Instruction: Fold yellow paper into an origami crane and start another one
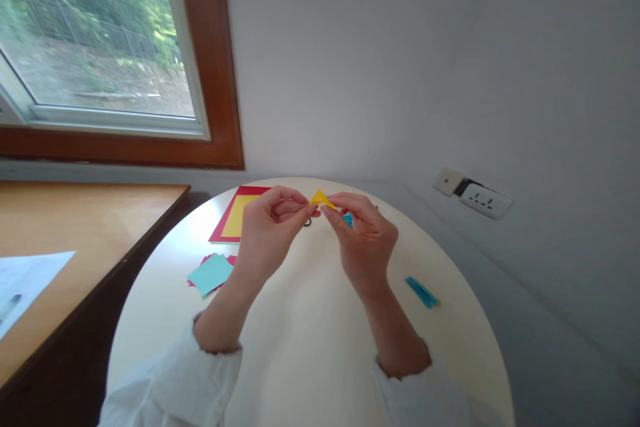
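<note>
Both my hands are raised over a round white table (310, 347). My left hand (267, 233) and my right hand (363, 240) pinch a small folded yellow paper piece (321, 199) between their fingertips, one on each side. Something small and blue (348, 219) shows behind my right fingers; I cannot tell whether the hand holds it. A dark small object (307, 221) peeks out between the hands on the table.
A yellow sheet on a red sheet (235, 217) lies at the table's far left. Light blue squares over red ones (211, 273) lie nearer. A folded blue paper piece (423, 292) rests at right. A wooden desk (75, 227) with white paper stands left; wall sockets (485, 200) at right.
</note>
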`<action>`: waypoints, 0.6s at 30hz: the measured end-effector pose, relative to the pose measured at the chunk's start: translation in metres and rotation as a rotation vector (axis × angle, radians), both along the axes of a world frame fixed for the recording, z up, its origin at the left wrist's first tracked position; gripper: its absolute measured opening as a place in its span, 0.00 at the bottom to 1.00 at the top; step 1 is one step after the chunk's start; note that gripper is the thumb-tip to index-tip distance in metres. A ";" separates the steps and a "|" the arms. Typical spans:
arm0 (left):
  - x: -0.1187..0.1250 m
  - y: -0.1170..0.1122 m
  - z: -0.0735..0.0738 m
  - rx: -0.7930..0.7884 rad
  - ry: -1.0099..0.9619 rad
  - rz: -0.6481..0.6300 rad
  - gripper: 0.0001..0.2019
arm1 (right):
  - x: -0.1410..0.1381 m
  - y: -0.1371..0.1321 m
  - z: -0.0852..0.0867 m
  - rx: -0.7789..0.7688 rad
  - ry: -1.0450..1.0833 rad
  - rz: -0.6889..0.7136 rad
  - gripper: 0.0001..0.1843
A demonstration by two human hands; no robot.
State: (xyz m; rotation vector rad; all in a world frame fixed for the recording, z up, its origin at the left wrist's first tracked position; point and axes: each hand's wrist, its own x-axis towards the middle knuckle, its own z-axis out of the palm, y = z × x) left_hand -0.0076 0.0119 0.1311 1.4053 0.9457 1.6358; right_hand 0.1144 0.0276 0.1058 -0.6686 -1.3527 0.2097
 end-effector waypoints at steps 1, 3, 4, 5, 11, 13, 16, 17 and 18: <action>0.001 0.000 0.000 -0.004 -0.004 -0.010 0.09 | 0.000 0.000 0.000 0.034 -0.016 -0.004 0.03; 0.002 0.000 -0.001 -0.009 -0.004 -0.038 0.09 | 0.001 0.000 0.000 0.097 -0.060 -0.050 0.04; 0.002 0.000 -0.002 -0.009 0.001 -0.052 0.08 | 0.001 0.000 0.000 0.128 -0.089 -0.087 0.05; 0.003 0.000 -0.002 -0.006 0.009 -0.062 0.08 | 0.002 -0.001 0.001 0.159 -0.123 -0.125 0.06; 0.003 -0.001 -0.001 0.029 0.065 -0.068 0.07 | 0.003 -0.001 0.001 0.266 -0.273 -0.241 0.08; 0.003 -0.002 0.000 0.046 0.077 -0.063 0.06 | 0.003 0.000 0.001 0.286 -0.293 -0.248 0.09; 0.003 -0.002 0.000 0.072 0.104 -0.060 0.05 | 0.003 0.002 0.000 0.321 -0.326 -0.262 0.09; 0.003 -0.002 0.000 0.080 0.111 -0.058 0.04 | 0.004 0.002 -0.001 0.329 -0.338 -0.271 0.09; 0.003 -0.002 0.000 0.084 0.116 -0.056 0.04 | 0.004 0.003 -0.001 0.336 -0.349 -0.281 0.10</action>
